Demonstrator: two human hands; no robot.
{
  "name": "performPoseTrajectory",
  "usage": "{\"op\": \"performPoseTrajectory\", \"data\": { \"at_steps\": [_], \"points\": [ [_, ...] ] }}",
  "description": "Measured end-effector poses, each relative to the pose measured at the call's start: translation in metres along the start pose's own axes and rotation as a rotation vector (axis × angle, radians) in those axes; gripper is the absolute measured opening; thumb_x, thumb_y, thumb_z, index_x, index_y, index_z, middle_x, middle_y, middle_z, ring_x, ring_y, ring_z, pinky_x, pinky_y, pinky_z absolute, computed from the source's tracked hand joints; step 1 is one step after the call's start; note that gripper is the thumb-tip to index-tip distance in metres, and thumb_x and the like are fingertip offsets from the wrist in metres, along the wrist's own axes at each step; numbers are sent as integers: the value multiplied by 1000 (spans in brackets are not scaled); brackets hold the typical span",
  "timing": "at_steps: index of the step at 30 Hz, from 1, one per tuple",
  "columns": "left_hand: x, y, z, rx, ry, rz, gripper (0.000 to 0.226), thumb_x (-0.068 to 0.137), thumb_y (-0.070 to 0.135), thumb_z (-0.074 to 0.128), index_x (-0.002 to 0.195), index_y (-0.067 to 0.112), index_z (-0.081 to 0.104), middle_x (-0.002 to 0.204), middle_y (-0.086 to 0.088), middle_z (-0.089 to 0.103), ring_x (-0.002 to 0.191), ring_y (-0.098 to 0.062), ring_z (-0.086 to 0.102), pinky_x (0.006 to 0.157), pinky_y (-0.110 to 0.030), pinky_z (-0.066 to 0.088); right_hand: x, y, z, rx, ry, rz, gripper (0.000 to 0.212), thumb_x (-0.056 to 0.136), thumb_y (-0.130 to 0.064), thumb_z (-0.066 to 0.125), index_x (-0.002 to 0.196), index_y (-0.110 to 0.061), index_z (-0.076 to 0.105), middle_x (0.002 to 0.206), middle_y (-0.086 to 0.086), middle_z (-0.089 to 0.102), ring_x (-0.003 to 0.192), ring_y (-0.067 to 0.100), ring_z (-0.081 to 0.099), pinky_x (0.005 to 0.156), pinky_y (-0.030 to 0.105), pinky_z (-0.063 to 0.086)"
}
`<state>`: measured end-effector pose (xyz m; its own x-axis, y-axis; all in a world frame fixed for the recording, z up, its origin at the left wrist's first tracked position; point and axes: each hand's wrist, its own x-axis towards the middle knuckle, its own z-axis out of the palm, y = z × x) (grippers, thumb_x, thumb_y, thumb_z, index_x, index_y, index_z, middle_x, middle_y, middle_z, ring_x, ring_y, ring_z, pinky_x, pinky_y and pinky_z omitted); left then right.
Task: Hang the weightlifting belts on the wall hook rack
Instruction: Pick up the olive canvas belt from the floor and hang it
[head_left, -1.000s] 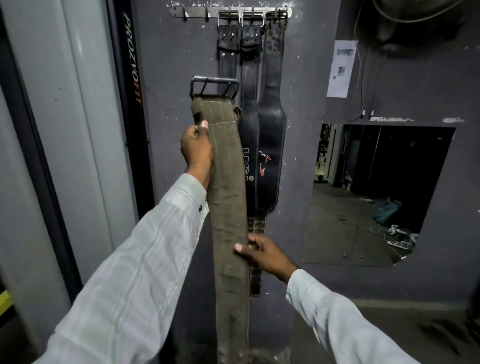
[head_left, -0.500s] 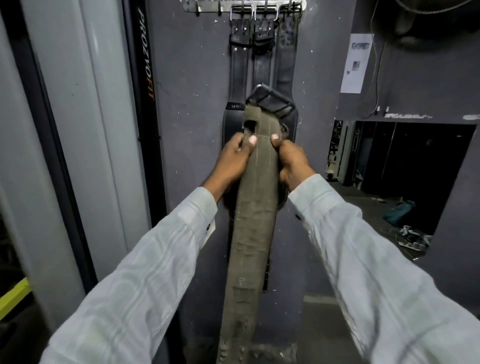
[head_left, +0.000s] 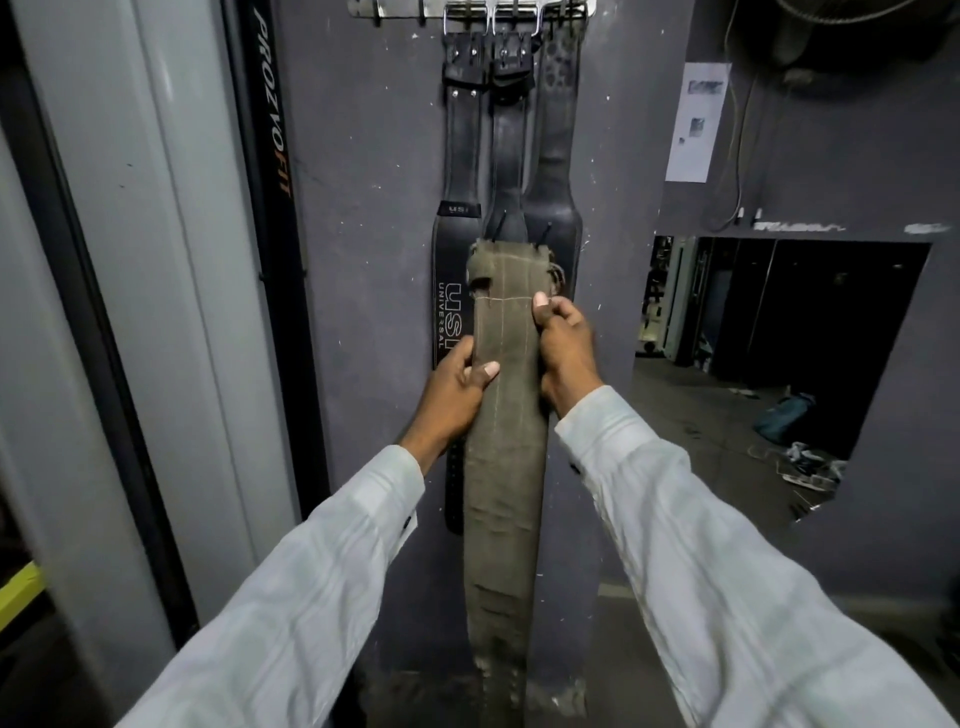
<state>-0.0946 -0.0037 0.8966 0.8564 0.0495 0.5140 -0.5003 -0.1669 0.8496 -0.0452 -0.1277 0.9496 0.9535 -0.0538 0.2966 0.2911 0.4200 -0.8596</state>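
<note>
I hold a long olive-green fabric weightlifting belt (head_left: 506, 467) upright in front of a dark grey wall. My left hand (head_left: 457, 387) grips its left edge and my right hand (head_left: 563, 353) grips its right edge a little higher, both near the belt's top end. Its buckle is folded back behind the top, out of sight. Above, a metal wall hook rack (head_left: 467, 8) runs along the frame's upper edge. Three black leather belts (head_left: 511, 145) hang from it side by side, partly behind the green belt.
A pale door frame (head_left: 171, 260) and a black strip reading PROZVOFIT (head_left: 270, 98) stand to the left. To the right, a paper notice (head_left: 696, 122) is on the wall above a dark opening (head_left: 779, 364) onto a gym floor with scattered items.
The buckle, visible above the belt's top before, has tipped back out of sight. My left hand has slid lower down the belt's left edge. The rack sits nearer the frame's top edge.
</note>
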Motion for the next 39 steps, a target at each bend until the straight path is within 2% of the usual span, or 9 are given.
{"op": "performPoseTrajectory", "data": {
  "at_steps": [4,8,10,15,18,22,26,34,39],
  "points": [
    [-16,-18,-1,89,-247,-129,33,100,7,54,132,8,50,110,-4,68,79,3,68,65,-17,54,6,-16,-5,10,30,-129,17,98,-16,60,81,-17,58,84,7,67,72,12,62,71,29,55],
    [-17,-31,7,340,-155,-41,40,88,28,57,127,21,61,119,0,72,105,-11,69,99,-38,53,10,-24,-13,-12,46,-185,16,99,-14,58,83,-18,60,83,3,68,69,7,63,68,24,55],
    [-15,-29,8,371,-157,-17,41,88,32,56,127,25,59,120,3,72,110,-12,68,104,-41,51,10,-25,-16,13,51,-194,16,99,-13,57,84,-17,59,83,3,67,67,6,63,69,24,55],
    [-34,-39,9,330,-434,-169,40,98,4,54,137,7,46,124,-6,64,105,-17,64,90,-29,55,17,-39,-20,46,86,-220,16,99,-13,58,83,-16,58,85,7,67,73,13,62,76,31,54],
    [-42,-54,13,507,-350,-89,37,98,8,54,135,11,52,127,-3,66,115,-17,63,99,-28,49,17,-38,-24,35,110,-213,17,98,-12,59,81,-17,57,85,7,66,76,16,61,77,33,53],
    [-53,-59,16,330,-360,-197,32,98,6,54,130,12,53,110,2,69,93,-6,69,75,-15,52,15,-25,-29,29,130,-207,21,97,-12,60,77,-17,54,76,2,64,66,9,58,65,23,51],
    [-67,-72,12,257,-532,-382,26,96,0,57,116,16,54,96,-1,68,74,-5,69,60,-23,59,16,-22,-30,70,127,-205,23,95,-11,63,74,-17,55,75,4,63,68,14,58,71,29,50],
    [-75,-85,11,308,-491,-375,15,97,2,57,105,14,58,84,-4,66,70,-13,63,61,-25,56,17,-28,-23,121,88,-210,23,95,-10,63,74,-16,55,78,8,63,75,18,57,78,37,50],
    [-84,-96,17,370,-468,-314,16,98,5,52,106,16,60,81,-19,68,68,-28,68,56,-29,59,21,-32,-20,110,84,-223,23,95,-10,63,74,-16,56,76,9,62,77,22,57,76,38,51]
  ]
}}
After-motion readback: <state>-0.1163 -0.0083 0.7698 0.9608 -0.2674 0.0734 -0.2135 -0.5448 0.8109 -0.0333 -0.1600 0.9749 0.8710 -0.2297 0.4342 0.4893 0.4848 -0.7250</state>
